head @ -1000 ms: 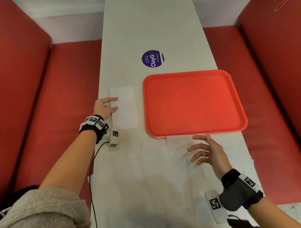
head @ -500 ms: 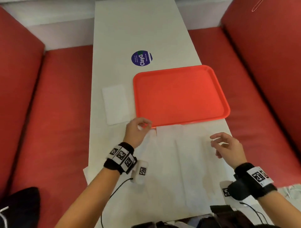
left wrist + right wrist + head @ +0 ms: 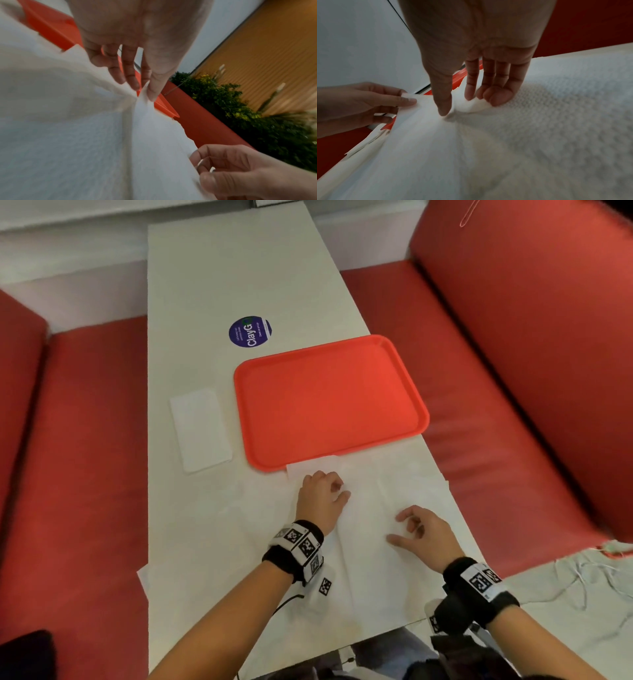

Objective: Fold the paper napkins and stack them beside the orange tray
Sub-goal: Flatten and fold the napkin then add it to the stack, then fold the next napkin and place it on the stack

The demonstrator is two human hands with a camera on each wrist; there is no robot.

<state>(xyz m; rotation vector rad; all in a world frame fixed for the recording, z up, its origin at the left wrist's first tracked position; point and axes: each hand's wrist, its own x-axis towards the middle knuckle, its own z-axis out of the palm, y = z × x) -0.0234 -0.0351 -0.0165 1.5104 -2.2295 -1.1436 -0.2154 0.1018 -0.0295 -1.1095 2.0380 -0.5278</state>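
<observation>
Below the tray [image 3: 330, 402], both hands, left hand [image 3: 322, 498] and right hand [image 3: 423, 534], pinch one thin napkin [image 3: 368, 559]; opposing tugs could tear it.

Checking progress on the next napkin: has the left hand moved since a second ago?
Yes. The left hand left the folded napkin and now pinches the unfolded napkin below the orange tray.

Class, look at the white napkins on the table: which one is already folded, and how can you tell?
The small folded napkin left of the orange tray. It lies flat, untouched, while the open napkin nearer the person is pinched by both hands.
</observation>
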